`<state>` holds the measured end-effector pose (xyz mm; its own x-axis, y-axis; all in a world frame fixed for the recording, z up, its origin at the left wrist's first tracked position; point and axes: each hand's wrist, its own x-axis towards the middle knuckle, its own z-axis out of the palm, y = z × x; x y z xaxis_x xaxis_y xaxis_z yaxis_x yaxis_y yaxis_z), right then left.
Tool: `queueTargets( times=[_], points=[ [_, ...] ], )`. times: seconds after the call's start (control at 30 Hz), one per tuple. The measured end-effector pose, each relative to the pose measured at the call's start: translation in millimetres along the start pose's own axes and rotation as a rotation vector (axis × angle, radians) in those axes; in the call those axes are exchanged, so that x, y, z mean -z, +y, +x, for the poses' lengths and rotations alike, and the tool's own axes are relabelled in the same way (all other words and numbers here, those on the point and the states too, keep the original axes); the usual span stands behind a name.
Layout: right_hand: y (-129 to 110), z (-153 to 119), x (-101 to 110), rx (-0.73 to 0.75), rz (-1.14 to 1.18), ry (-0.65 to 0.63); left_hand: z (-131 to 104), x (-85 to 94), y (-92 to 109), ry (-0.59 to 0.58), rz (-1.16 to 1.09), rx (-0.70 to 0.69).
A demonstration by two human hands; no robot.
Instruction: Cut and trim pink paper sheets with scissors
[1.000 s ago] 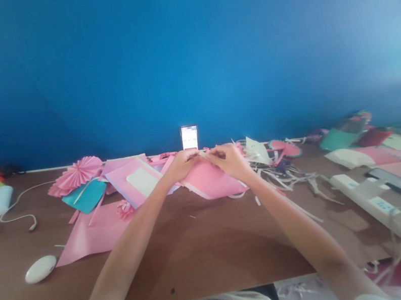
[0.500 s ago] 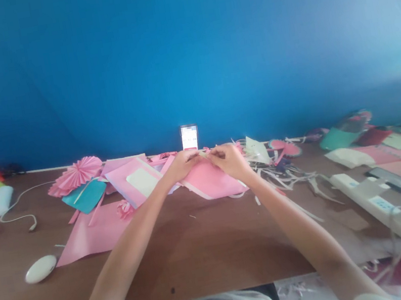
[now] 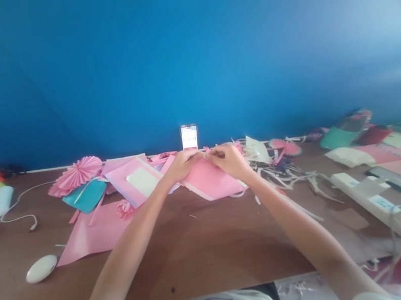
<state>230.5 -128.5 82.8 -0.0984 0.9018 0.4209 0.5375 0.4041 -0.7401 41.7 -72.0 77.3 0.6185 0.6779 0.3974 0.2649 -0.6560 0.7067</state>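
My left hand [image 3: 186,162] and my right hand [image 3: 227,158] meet at the far side of the table, fingers pinched close together. Between the fingertips is something small and pale, too blurred to name. Directly below them lies a pink sheet of paper [image 3: 213,182] with a pale border; whether the fingers also touch it I cannot tell. Just behind the hands a phone [image 3: 190,139] stands upright with a lit screen. Left of my left hand are overlapping pink and lilac sheets [image 3: 123,181] with a white rectangular piece [image 3: 144,182] on top.
Pink pleated paper fans [image 3: 81,172], a teal piece [image 3: 86,197], a crumpled pink flower [image 3: 125,208] and a white computer mouse [image 3: 41,269] lie left. To the right are tangled white strips [image 3: 285,176], a power strip [image 3: 374,203] with cables and a dark flat device [image 3: 398,183]. A blue wall [image 3: 178,61] stands behind.
Almost nothing differs. Both hands stay together in the same place, with only a slight shift of the fingers and the pink sheet.
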Motion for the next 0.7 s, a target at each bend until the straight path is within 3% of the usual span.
queueTargets(
  times=[0.33, 0.57, 0.7],
  points=[
    [1.1, 0.6, 9.4, -0.116, 0.167, -0.098, 0.4, 0.1, 0.6, 0.066, 0.039, 0.038],
    [3.7, 4.2, 22.3, -0.185, 0.129, -0.132, 0.8, 6.8, -2.0, 0.179, 0.055, 0.067],
    [0.9, 5.3, 27.6, -0.206, 0.119, -0.116, 0.9, 8.7, -0.6, 0.180, -0.013, 0.116]
  ],
)
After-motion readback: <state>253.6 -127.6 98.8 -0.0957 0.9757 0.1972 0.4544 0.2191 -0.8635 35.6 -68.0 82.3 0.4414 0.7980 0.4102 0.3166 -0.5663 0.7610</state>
